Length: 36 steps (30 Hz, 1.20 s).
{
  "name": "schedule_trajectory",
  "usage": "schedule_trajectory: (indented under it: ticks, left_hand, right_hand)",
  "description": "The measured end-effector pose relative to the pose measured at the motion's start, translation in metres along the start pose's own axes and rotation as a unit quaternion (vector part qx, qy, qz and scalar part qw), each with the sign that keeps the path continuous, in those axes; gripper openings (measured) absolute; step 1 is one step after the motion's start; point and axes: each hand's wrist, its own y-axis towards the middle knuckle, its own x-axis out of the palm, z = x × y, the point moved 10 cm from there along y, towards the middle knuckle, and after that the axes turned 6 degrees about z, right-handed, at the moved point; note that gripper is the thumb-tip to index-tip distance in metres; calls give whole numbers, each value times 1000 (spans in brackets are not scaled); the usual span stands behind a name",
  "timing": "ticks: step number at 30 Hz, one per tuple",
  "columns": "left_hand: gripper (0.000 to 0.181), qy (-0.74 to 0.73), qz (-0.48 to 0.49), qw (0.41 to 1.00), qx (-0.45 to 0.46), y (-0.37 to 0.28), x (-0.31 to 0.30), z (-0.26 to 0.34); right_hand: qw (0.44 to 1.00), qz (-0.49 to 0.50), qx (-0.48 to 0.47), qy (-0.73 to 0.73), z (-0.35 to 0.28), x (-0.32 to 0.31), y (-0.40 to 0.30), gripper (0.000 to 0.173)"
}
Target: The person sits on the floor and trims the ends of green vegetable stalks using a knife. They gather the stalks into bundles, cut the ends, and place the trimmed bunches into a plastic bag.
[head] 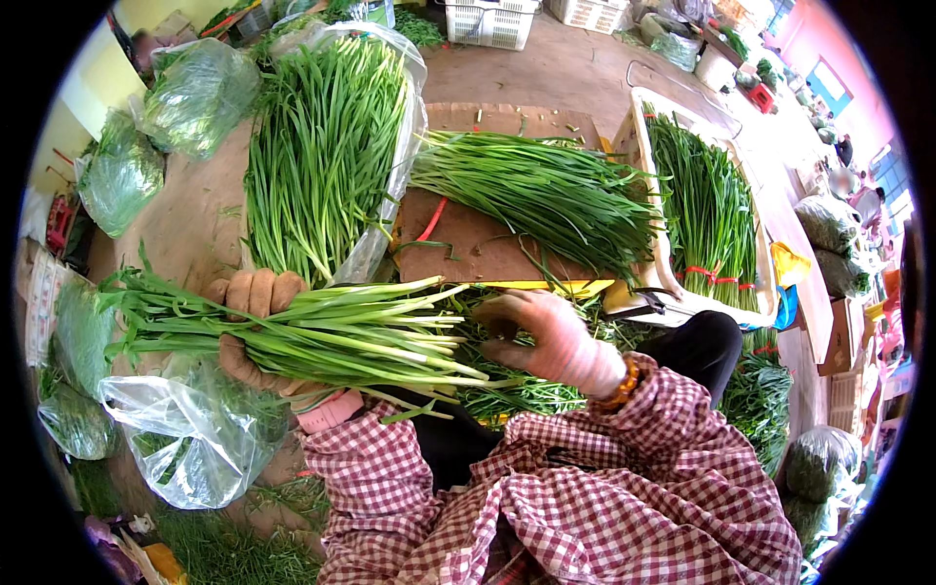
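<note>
My left hand (256,292), in a brown glove, is wrapped around a bunch of long green garlic chives (351,336). The pale stem ends point right and the leafy tips left. Beside those stem ends my right hand (545,340), also gloved and a little blurred, has its thumb and fingers curved apart, with nothing visible between them. Ahead of me, a thick pile of chives (534,190) lies across a brown board (446,256). Left of the board, more loose chives (322,146) fill a clear plastic bag (413,73).
On the right, a white crate (662,248) holds upright chives tied with red bands (709,275). Plastic bags of greens (205,95) and an open bag (190,446) lie to the left. Trimmings (526,387) cover the space below my hands. White baskets (491,23) stand farther back.
</note>
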Motion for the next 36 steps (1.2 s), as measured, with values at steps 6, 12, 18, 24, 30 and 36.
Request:
schedule_trajectory:
  ticks: [6,12,18,24,30,36]
  left_hand:
    - [30,24,-12,1000,-9,1,0,3]
    - [30,-1,72,997,-37,-4,-17,-11]
    - [24,-14,5,999,-34,-2,-1,-13]
    - [21,1,26,1000,-14,-2,-3,-3]
    - [23,2,12,1000,-22,-1,5,-9]
    - [30,6,-21,999,-34,-1,5,-13]
  right_hand:
    - [998,-1,-68,-19,-27,34,20,25]
    - [996,-60,-45,-38,-17,37,13,25]
    - [937,-58,183,291,28,42,-14,15]
    - [933,-229,223,-166,114,23,-83,17]
    - [936,-13,282,212,90,4,-58,42]
    - [885,-51,216,410,32,53,14,37]
